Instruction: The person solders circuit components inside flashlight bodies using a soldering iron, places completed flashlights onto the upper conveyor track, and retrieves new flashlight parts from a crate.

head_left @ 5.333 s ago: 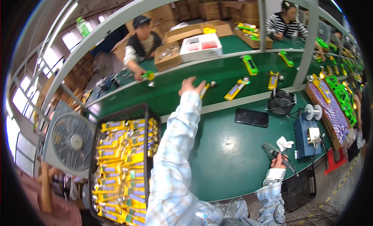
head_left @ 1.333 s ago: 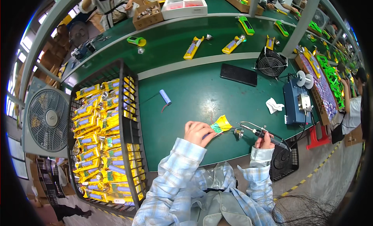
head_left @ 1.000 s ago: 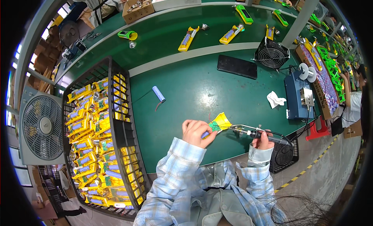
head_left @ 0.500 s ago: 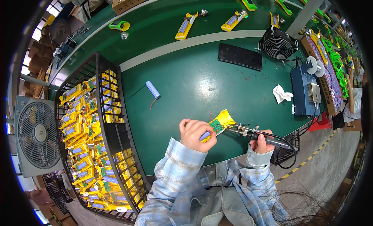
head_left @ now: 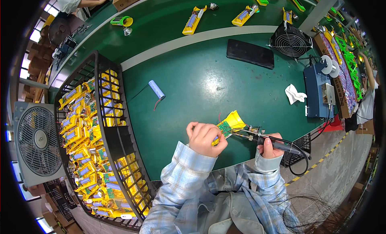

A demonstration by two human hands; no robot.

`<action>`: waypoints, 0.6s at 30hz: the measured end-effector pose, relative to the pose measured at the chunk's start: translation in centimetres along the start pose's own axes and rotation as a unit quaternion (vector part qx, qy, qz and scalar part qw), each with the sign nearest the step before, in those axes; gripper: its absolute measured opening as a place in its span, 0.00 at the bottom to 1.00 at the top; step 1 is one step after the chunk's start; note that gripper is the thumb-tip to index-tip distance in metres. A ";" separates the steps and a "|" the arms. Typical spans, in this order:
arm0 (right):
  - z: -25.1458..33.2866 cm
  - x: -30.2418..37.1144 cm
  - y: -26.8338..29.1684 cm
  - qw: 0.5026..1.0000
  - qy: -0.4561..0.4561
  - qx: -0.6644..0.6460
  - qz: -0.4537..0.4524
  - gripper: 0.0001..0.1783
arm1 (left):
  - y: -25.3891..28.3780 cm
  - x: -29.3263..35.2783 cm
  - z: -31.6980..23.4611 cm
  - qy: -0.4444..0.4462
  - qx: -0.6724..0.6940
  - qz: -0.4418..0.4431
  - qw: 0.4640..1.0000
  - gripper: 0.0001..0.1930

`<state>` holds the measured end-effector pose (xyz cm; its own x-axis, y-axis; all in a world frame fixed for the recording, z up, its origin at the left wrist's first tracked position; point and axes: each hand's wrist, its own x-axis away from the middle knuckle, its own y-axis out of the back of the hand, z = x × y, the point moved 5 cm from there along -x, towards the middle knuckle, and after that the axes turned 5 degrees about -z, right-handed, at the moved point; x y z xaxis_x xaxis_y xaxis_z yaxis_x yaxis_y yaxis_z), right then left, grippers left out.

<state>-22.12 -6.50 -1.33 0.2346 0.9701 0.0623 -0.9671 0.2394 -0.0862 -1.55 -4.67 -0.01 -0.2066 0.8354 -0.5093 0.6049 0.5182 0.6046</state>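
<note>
My left hand [head_left: 204,139] is closed around a yellow flashlight housing [head_left: 235,118] just above the near part of the table. A green circuit board [head_left: 223,128] with thin red and black wires shows in the housing; my fingers hide its lower end. My right hand [head_left: 272,147] grips the black handle of a soldering iron [head_left: 286,147], which has a metal feed guide along it. The iron's tip reaches the board's right side; whether it touches cannot be made out. A loose blue cylindrical battery [head_left: 157,90] with wires lies on the table, left of centre.
At left, a black crate [head_left: 116,143] is full of yellow housings, beside a grey fan [head_left: 40,138]. A phone [head_left: 250,54], small black fan [head_left: 291,43], tissue [head_left: 295,94] and blue soldering unit [head_left: 317,91] with a wire spool line the far and right sides. More housings lie beyond.
The view has shifted slightly. My hands keep their holds, and the housing stays almost in place at the iron's tip. At the far upper left, another person's arm and hand have come into view.
</note>
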 end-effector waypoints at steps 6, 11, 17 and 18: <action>0.3 -0.1 -0.1 1.000 0.006 0.015 0.004 0.10 | -0.1 0.1 -0.1 -0.009 -0.010 -0.006 1.000 0.08; 0.4 -0.1 -0.2 1.000 -0.004 0.022 0.001 0.09 | -0.1 0.0 -0.1 -0.011 -0.007 -0.006 1.000 0.08; 0.3 -0.1 -0.2 1.000 -0.008 0.024 -0.005 0.09 | -0.1 -0.1 -0.1 -0.014 -0.002 0.001 1.000 0.08; 0.3 -0.1 -0.2 1.000 -0.005 0.023 -0.001 0.09 | 0.0 -0.1 -0.1 -0.013 -0.001 0.002 1.000 0.08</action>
<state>-21.99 -6.69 -0.99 0.2351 0.9693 0.0717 -0.9704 0.2382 -0.0395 -1.60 -4.78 0.06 -0.1838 0.8319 -0.5236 0.6033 0.5160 0.6081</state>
